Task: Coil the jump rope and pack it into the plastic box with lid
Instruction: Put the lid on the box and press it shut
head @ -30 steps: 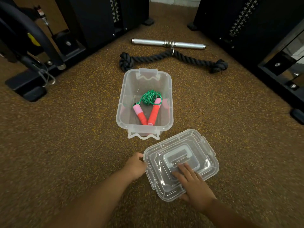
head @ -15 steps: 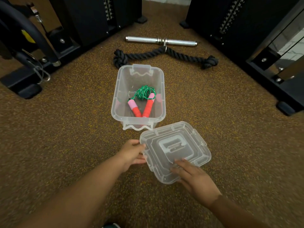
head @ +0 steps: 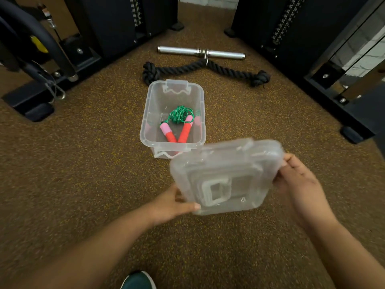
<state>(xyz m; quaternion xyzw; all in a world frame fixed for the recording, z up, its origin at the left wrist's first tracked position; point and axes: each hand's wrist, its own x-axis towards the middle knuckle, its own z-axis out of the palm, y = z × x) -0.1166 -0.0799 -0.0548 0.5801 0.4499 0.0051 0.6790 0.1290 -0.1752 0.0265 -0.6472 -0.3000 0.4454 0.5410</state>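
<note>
A clear plastic box point(head: 145, 130) stands open on the brown floor at centre. Inside it lies the jump rope point(head: 178, 125), its green cord bunched at the far end and its two red-and-pink handles forming a V. The clear lid point(head: 245, 170) is off the floor, tilted, just in front of and right of the box. My left hand point(head: 173, 203) grips the lid's near left corner. My right hand point(head: 298, 180) grips its right edge.
A black tricep rope point(head: 179, 68) and a metal bar point(head: 179, 50) lie on the floor behind the box. Black gym machines stand at left point(head: 37, 65) and right point(head: 325, 59). A dark shoe tip point(head: 138, 281) shows at the bottom edge.
The lid has been lifted off the floor and tilted. My right hand moved from the lid's top to its right edge; my left hand now grips the near corner.
</note>
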